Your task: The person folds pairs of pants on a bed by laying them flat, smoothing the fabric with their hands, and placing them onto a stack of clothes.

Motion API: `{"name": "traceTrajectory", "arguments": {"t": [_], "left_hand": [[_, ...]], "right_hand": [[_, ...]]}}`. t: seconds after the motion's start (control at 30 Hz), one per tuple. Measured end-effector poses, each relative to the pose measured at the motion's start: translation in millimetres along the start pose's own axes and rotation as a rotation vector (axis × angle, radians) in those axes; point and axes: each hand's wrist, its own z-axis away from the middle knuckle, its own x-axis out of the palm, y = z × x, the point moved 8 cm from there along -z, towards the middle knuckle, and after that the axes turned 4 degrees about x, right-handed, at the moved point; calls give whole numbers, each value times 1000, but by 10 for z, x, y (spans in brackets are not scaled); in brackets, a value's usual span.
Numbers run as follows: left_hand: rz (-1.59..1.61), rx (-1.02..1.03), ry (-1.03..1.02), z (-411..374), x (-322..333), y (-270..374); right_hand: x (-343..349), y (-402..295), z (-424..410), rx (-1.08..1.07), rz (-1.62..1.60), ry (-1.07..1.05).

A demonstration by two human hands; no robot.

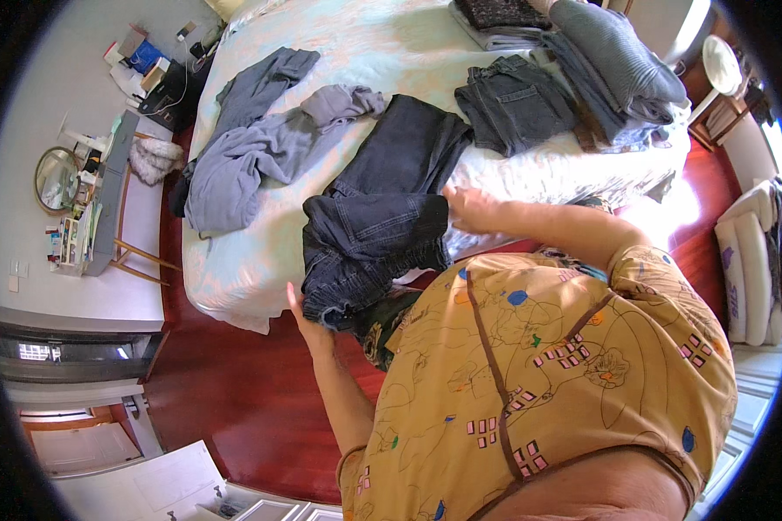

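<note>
A pair of black jeans (391, 225) lies at the near edge of the bed, legs stretched away over the mattress. Its elastic waist end is folded and overhangs the edge toward my lap. At the lower left corner of that waistband is my left hand (314, 331), one digit pointing up and the other fingers hidden by the denim. My right hand (474, 210) is at the right edge of the jeans, slightly blurred, fingers apart and nothing visible in it. Left of the jeans a crumpled grey-blue garment (254, 169) is spread out, with a darker grey garment (267, 81) beyond it.
Folded dark jeans (518, 104) lie on the bed's patterned sheet (391, 39), beside a stack topped by a ribbed grey-blue knit (616, 58). Another folded pile (502, 23) is farther back. A grey desk (114, 189) with a round mirror (58, 181) stands left, over red flooring (260, 404).
</note>
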Motion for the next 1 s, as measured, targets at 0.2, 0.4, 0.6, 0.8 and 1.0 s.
{"name": "traceTrajectory", "arguments": {"t": [0.2,0.4,0.6,0.8,1.0], "left_hand": [[-700,396,-223,3,534,790],[319,-134,218,-570,-164,721],[109,430,394,-938,-645,3038],[-670,1083,943,-378,-279,5610],[-1481,747,19,-881,-70,4991]], "right_hand": [[-137,-594,58,-337,345,301],[-750,-767,-275,-704,-106,276],[-3250,-1518,-793,-370,-803,550],[-5389,-2666,9,-875,-962,564],[-4255,-2923,-242,-785,87,650]]}}
